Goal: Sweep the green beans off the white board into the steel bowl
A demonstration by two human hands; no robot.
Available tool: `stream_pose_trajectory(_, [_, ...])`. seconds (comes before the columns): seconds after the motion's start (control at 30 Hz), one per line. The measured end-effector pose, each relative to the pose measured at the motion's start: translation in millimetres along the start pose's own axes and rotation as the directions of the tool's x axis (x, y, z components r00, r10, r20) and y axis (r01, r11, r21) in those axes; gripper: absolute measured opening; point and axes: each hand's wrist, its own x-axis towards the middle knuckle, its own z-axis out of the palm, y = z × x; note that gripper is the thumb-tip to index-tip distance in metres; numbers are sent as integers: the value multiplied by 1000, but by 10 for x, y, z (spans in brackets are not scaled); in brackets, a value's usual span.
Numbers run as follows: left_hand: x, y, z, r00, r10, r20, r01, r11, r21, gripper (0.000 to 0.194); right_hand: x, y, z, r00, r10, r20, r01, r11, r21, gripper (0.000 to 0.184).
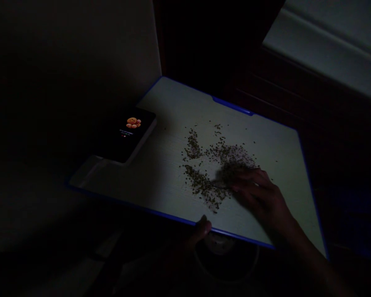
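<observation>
The room is very dark. A pale board (173,119) with a blue rim lies in front of me. Small dark seeds (204,165) are scattered over its middle. My right hand (259,194) rests palm down on the board, its fingers blurred over the right end of the seed pile. My left hand (200,231) is at the near edge of the board, thumb on top of the rim and the other fingers hidden beneath. Just under that edge I make out a round bowl (225,255).
A phone (128,134) with a lit screen lies on the board's left corner. A pale wall stands at the left. A light surface (327,45) shows at the top right, above dark wooden furniture.
</observation>
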Motion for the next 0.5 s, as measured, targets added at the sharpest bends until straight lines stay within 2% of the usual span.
stream_pose_trajectory(0.1, [59,-71,5,1000,5,-13,-5,999,33,38,-123,-75,-14,999,1,-39,-2,999,-32,35])
stream_pose_trajectory(0.27, [169,-68,-11,1000,23,-3,-23,996,82,32,-282,-125,37,993,-5,-118,-3,998,-68,35])
stream_pose_trajectory(0.5, [260,-127,-87,1000,26,-6,-25,998,53,50,-569,-145,57,979,56,-194,-69,995,-66,32])
